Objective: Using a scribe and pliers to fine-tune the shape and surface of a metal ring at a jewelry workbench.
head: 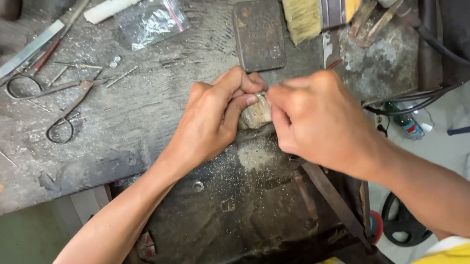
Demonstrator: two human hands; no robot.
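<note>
1. Worn, scorched and dusted with metal filings, the dark tabletop (pixel 131 125) carried a clutter of bench tools.
2. Both hands met at its front edge over a small pale lump (pixel 254 114), which sat just above a patch of pale filings (pixel 255 156).
3. The left hand (pixel 213 117) had its grip closed narrow, thumb and forefinger pinching the lump's left side.
4. The right hand (pixel 314 121) pressed against the lump's right side, fingers curled tight; whether it held a small tool or only the lump could not be told.
5. Judged from this, the work was at a fine, close-handed stage on the lump, and any following move would seem to call for a steady pinch and small pressure.
6. Behind lay a flat dark metal tin (pixel 259 35), a bristle brush (pixel 320 0), a clear plastic bag (pixel 151 20) and scissors (pixel 69 110), all well apart from the hands.
</note>
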